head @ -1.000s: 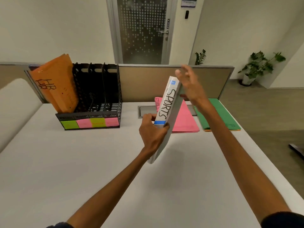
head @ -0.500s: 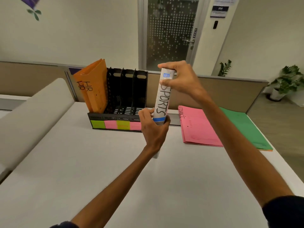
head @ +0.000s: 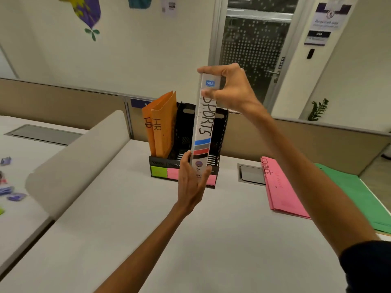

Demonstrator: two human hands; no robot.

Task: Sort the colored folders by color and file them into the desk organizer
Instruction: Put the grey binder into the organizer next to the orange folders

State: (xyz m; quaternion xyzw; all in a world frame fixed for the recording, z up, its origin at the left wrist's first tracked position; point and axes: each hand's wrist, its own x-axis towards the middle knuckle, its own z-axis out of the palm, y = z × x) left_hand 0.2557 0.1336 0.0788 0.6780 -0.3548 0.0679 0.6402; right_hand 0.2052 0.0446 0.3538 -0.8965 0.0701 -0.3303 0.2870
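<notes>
A white binder (head: 204, 123) with "SPORTS" on its spine stands upright in the air, right in front of the black desk organizer (head: 184, 132). My right hand (head: 229, 87) grips its top end and my left hand (head: 191, 182) grips its bottom end. Two orange folders (head: 161, 127) marked "HR" stand in the organizer's leftmost slot. Green and pink labels line the organizer's front. A stack of pink folders (head: 281, 187) lies flat on the desk to the right, and green folders (head: 359, 197) lie beyond it.
A beige desk divider (head: 76, 166) runs along the left. Small purple items (head: 12, 193) lie on the neighbouring desk. A grey cable hatch (head: 250, 174) sits between the organizer and the pink folders. A partition wall stands behind the organizer.
The binder went from tilted to upright and moved left, up to the organizer. My right hand closed on its top end, and the view swung left.
</notes>
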